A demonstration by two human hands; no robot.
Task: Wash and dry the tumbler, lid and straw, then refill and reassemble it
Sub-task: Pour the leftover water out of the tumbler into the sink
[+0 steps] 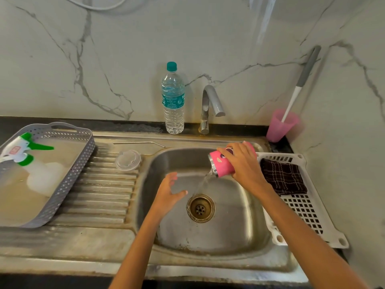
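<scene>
Over the sink basin [239,226] your right hand [242,163] grips the tipped pink tumbler [220,165], pouring water; your left hand [168,193] hovers open, empty. Wet fingers could slip, dropping the tumbler.

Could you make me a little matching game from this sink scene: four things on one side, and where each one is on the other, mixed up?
Things:
1. tumbler
2. straw
3. lid
4. checked cloth

Places:
A. lying in the white basket right of the sink
B. tipped over the sink bowl in the right hand, pouring water
C. flat on the ribbed drainboard, beside the bowl
D. lying along the back ledge of the sink, behind the lid

Pairs: 1-B, 2-D, 3-C, 4-A
</scene>
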